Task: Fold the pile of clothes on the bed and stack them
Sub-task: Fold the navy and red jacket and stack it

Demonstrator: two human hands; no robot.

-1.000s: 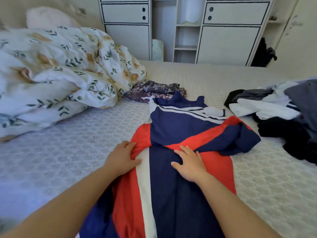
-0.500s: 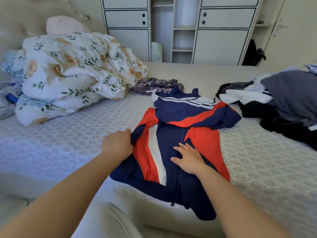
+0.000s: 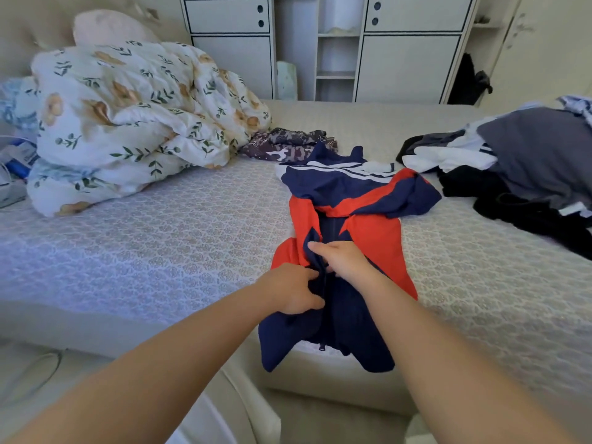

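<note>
1. Well, the bed (image 3: 192, 225) takes up most of the room, its patterned cover bare on the near left.
2. A floral duvet (image 3: 134, 123) is heaped at the far left, just beside a small dark patterned garment (image 3: 288, 147).
3. The unfolded pile (image 3: 528, 168) lies at the right edge, greys, whites and blacks tangled together, well apart from the hands.
4. The jacket (image 3: 358, 200), navy and red with white stripes, lies lengthwise in the middle, its hem hanging over the near edge of the bed. A second ago its left panel lay spread wide; now that side has been drawn in to the zip line, so the body is narrower. I'd say the side fold is nearly made, with the lengthwise folds yet to come.
5. The left hand (image 3: 290, 291) grips the navy cloth by the zip, fingers curled into it.
6. The right hand (image 3: 344, 259), touching the left, pinches the fabric at the centre seam; earlier it lay flat.
</note>
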